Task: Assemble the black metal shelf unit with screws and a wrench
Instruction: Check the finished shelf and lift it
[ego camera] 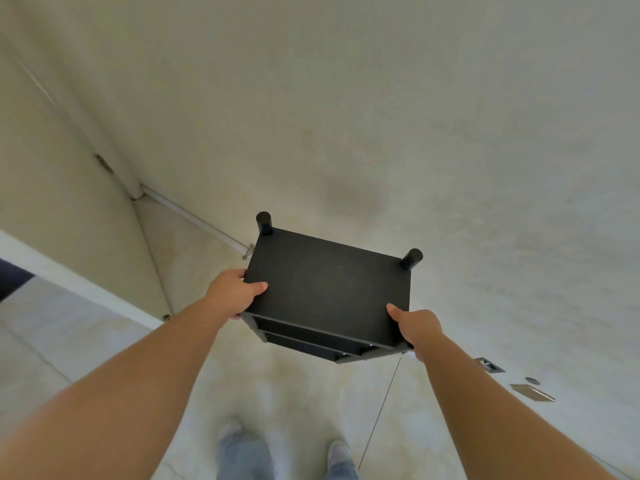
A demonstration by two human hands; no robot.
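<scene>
Two hands [239,292] [417,327] gripping black shelf unit [329,289], flat top, two round posts

One cam only, worn on my head, wide-angle, looking fwd and steeply down past my arms to the floor [304,403] and my feet at frame bottom. It's close: my left hand [235,292] and right hand [417,327] sit mid-frame on the black shelf unit [329,289]. Wall [346,98] fills the top. No 2nd view to overlap.

Bare room indoors, likely a home

I see a plain wall [346,98], pale tiled floor [104,341], and a door [52,202] (hinge showing) at left.
</scene>
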